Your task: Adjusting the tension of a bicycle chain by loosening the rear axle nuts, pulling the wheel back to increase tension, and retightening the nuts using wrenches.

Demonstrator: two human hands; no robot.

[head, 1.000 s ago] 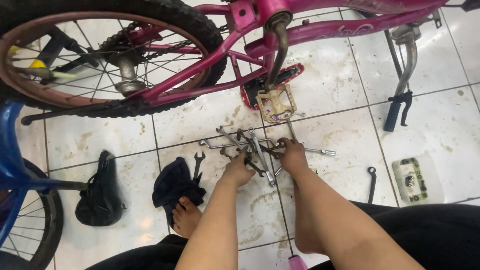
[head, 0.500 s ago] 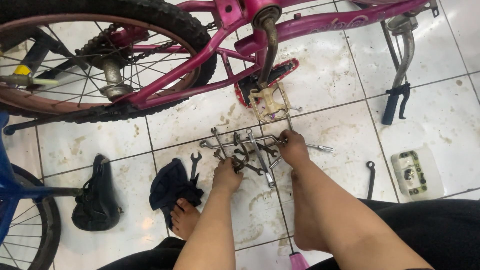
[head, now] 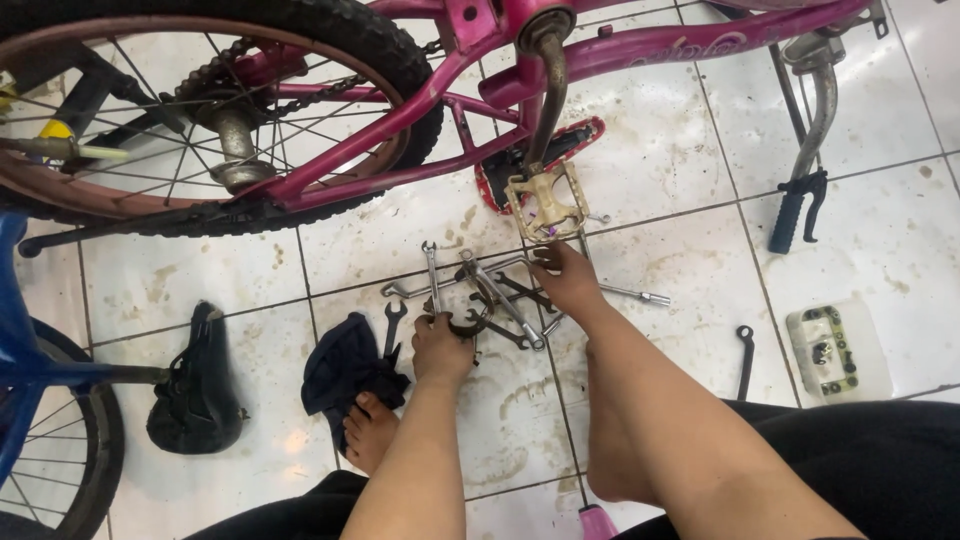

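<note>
Both hands work in a heap of wrenches (head: 490,300) on the tiled floor (head: 690,150). Left hand (head: 442,348): fingers curled around the end of one dark wrench at the near left edge of the heap. Right hand (head: 567,280): fingertips pressed onto the far right side of the heap, just below the bicycle pedal (head: 545,205); whether it grips a tool cannot be told.

Packages: a small clear plastic box (head: 830,350) with dark and yellow-green parts inside lies on the floor well to the right of the hands; a lone black wrench (head: 745,355) lies just left of it.

Compared with half a second ago, the left hand has drawn slightly back toward the body and the right hand has shifted up toward the pedal; the heap remains in place.

Position of the heap: between the two hands, below the pink bicycle frame (head: 640,50). A dark blue rag (head: 345,365) lies left of the left hand, touching a bare foot (head: 372,430). A black saddle (head: 195,385) lies farther left, beside a blue bicycle (head: 25,340).
</note>
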